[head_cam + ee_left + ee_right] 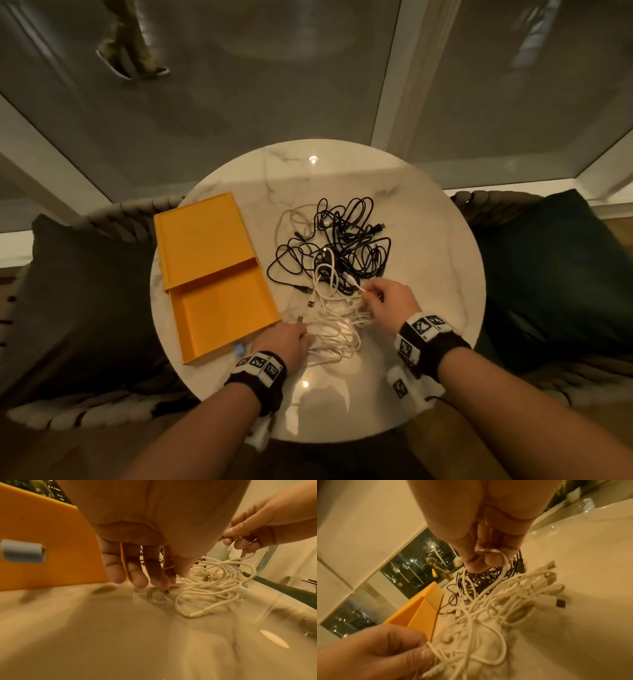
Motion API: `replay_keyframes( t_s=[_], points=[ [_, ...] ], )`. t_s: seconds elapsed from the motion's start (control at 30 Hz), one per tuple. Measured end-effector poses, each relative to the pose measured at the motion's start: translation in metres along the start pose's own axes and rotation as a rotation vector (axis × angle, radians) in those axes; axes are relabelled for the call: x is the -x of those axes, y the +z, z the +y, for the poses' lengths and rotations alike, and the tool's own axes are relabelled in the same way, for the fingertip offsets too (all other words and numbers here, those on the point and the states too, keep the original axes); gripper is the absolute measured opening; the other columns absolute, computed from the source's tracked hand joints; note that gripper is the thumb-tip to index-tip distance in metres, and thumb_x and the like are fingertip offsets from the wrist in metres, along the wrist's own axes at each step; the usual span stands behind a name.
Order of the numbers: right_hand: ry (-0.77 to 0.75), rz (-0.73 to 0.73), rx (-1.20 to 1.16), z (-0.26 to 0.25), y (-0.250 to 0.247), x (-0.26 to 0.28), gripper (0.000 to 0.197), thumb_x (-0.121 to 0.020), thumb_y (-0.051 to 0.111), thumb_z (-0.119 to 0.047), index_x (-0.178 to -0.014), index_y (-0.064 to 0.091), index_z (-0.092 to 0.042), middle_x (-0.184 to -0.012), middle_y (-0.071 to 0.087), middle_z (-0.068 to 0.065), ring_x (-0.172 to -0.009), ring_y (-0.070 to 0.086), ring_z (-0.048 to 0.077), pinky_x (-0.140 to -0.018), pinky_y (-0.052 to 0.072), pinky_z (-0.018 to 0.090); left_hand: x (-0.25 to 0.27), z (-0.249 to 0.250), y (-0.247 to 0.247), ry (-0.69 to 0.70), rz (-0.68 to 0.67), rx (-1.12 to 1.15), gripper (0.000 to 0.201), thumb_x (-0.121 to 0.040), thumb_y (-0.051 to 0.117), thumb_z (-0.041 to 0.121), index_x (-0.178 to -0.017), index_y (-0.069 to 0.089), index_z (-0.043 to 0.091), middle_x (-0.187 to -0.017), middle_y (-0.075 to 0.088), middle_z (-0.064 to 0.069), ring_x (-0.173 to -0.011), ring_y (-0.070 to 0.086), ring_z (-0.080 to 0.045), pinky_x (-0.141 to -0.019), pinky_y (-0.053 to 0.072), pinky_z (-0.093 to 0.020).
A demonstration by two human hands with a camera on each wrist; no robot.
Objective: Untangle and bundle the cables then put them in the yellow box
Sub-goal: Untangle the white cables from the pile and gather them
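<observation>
Pinching a white cable strand between thumb and forefinger, the right hand sits right of frame centre in the head view, at the edge of the white cables. The left hand, lower centre, has its fingers curled down onto the near end of the same white tangle, gripping strands against the marble table; the left wrist view shows the fingertips pressing cable. Black cables lie knotted in the middle of the table, above the white ones and overlapping them. The yellow box is left of centre, its tray slid partly out of the sleeve, nothing visible inside, just beside the left hand.
</observation>
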State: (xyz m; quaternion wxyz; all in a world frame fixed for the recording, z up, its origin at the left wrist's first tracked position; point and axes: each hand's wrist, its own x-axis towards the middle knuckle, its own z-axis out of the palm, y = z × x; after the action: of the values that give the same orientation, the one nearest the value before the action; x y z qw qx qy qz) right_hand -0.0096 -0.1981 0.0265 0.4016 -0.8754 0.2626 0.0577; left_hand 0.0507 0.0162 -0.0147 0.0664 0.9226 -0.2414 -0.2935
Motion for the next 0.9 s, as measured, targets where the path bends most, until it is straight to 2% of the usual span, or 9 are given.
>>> replay_keyframes(
  t_s=[0.13,0.23,0.3,0.43,0.53,0.63,0.7,0.77,0.9],
  points=[
    [-0.019,0.06,-0.085,0.005,-0.014,-0.006,0.015,-0.1,0.056,-0.033,-0.094,0.061,-0.02,-0.072,0.056,-0.003,-0.064,0.049,0.012,-0.06,0.042,0.026,0.003,0.008,-0.009,0.006,0.022,0.017,0.033,-0.102,0.038,0.044,-0.109,0.062,0.022,-0.103,0.068,-0.004,-0.093,0.062,-0.023,-0.076,0.048,-0.032],
    [-0.072,0.012,-0.1,0.005,-0.025,-0.012,0.02,-0.103,0.048,-0.036,-0.097,0.058,-0.02,-0.073,0.058,-0.003,-0.059,0.045,0.011,-0.06,0.039,0.028,0.006,0.016,-0.013,-0.015,0.075,0.112,0.031,-0.102,0.039,0.044,-0.107,0.062,0.025,-0.101,0.068,-0.003,-0.092,0.063,-0.022,-0.078,0.052,-0.032],
    [-0.086,-0.017,-0.119,0.006,-0.034,-0.019,0.02,-0.105,0.042,-0.034,-0.105,0.059,-0.022,-0.08,0.063,-0.003,-0.06,0.049,0.01,-0.064,0.043,0.028,0.007,0.022,-0.015,-0.039,0.11,0.185,0.03,-0.101,0.039,0.045,-0.101,0.063,0.026,-0.095,0.067,-0.002,-0.087,0.063,-0.02,-0.079,0.053,-0.034],
    [-0.048,-0.08,-0.347,0.009,-0.052,-0.025,0.018,-0.107,0.041,-0.022,-0.097,0.055,-0.019,-0.063,0.053,0.001,-0.05,0.045,0.016,-0.053,0.04,0.03,0.007,0.031,-0.018,-0.082,0.214,0.266,0.034,-0.101,0.04,0.047,-0.094,0.065,0.026,-0.093,0.057,0.0,-0.085,0.055,-0.017,-0.079,0.049,-0.033],
    [-0.058,-0.061,-0.269,0.014,-0.066,-0.032,0.019,-0.105,0.046,-0.031,-0.098,0.057,-0.017,-0.069,0.052,0.001,-0.057,0.043,0.014,-0.057,0.035,0.026,0.007,0.043,-0.029,-0.096,0.393,0.341,0.036,-0.102,0.042,0.044,-0.09,0.068,0.021,-0.094,0.047,0.001,-0.089,0.048,-0.016,-0.083,0.044,-0.032],
    [-0.096,-0.05,-0.192,0.019,-0.076,-0.036,0.033,-0.105,0.042,-0.039,-0.086,0.055,-0.015,-0.069,0.05,0.0,-0.062,0.043,0.016,-0.061,0.034,0.028,0.006,0.057,-0.044,-0.079,0.469,0.5,0.039,-0.103,0.042,0.038,-0.071,0.054,0.02,-0.078,0.056,-0.003,-0.077,0.055,-0.023,-0.072,0.045,-0.035],
    [-0.114,-0.066,-0.135,0.022,-0.082,-0.036,0.038,-0.106,0.039,-0.038,-0.077,0.051,-0.017,-0.067,0.049,-0.001,-0.062,0.043,0.015,-0.059,0.033,0.028,0.006,0.064,-0.055,-0.097,0.492,0.642,0.039,-0.103,0.04,0.037,-0.076,0.054,0.014,-0.072,0.062,-0.008,-0.07,0.059,-0.026,-0.069,0.047,-0.038],
    [-0.115,-0.089,-0.061,0.028,-0.087,-0.037,0.037,-0.107,0.038,-0.036,-0.08,0.055,-0.016,-0.069,0.052,-0.002,-0.065,0.047,0.015,-0.059,0.036,0.027,0.007,0.072,-0.065,-0.085,0.552,0.753,0.037,-0.104,0.039,0.033,-0.077,0.052,0.011,-0.07,0.059,-0.008,-0.065,0.055,-0.025,-0.066,0.046,-0.039],
    [-0.056,-0.109,0.033,0.046,-0.099,-0.046,0.038,-0.107,0.036,-0.035,-0.093,0.062,-0.01,-0.079,0.057,0.001,-0.08,0.054,0.022,-0.074,0.041,0.031,0.011,0.085,-0.088,-0.091,0.683,0.9,0.031,-0.105,0.036,0.025,-0.089,0.056,0.009,-0.066,0.057,-0.004,-0.059,0.052,-0.015,-0.059,0.04,-0.03]
  ],
)
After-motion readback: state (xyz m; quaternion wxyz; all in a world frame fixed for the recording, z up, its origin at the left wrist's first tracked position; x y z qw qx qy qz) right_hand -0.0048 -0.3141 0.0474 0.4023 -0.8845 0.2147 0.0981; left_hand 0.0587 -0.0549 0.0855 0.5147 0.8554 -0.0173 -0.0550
